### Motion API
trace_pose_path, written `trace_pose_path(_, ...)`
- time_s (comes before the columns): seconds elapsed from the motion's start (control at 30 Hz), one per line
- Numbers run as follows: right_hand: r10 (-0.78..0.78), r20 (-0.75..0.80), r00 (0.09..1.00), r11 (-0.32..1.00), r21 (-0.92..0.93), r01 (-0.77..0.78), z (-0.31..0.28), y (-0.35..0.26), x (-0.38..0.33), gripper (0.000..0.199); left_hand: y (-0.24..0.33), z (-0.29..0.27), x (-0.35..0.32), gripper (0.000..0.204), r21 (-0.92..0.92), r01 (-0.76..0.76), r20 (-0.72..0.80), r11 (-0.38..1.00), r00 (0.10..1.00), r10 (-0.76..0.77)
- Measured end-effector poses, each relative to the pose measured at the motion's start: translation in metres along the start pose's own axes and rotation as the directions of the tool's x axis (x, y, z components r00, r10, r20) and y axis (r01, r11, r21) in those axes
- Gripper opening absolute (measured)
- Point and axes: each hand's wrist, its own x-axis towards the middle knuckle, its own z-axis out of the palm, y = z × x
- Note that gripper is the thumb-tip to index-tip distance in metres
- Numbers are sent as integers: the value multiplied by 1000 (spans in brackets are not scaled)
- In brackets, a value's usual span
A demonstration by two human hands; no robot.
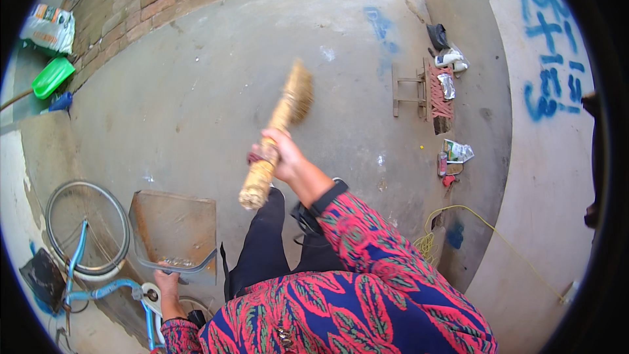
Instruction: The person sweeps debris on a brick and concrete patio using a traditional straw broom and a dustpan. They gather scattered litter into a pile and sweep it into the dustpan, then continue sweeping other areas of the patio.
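Observation:
A straw hand broom (pixel 283 113) is gripped by its thick bound handle in my right hand (pixel 280 155), its bristles pointing away from me over the concrete floor (pixel 216 92). Whether the bristles touch the floor I cannot tell. Low on the left, my left hand (pixel 168 282) is closed on the near edge of a wide dustpan (pixel 175 223), a flat metal-looking tray with rusty patches. Small bits of debris (pixel 178 263) lie in the dustpan by its near rim.
A blue bicycle (pixel 82 255) stands just left of the dustpan. Along the right wall are a small woven stool (pixel 438 92), bags and packets (pixel 457 151), and a coiled yellow cord (pixel 426 246). At far left sit a white sack (pixel 51 28) and a green scoop (pixel 52 77). Brick paving (pixel 164 3) borders the far side.

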Motion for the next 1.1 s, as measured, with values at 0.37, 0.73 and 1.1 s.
trace_pose_path(0.37,-253,196,947,952,-121,280,-74,-119,-74,42,29,-31,43,33,47,128,24,991,991,-130)
trace_pose_path(0.73,-111,-256,960,976,156,154,-116,-227,20,17,89,12,47,31,131,-54,108,990,993,40)
trace_pose_path(1.1,174,345,923,982,-131,-136,73,-260,51,60,232,58,69,28,168,-72,-24,983,997,77)
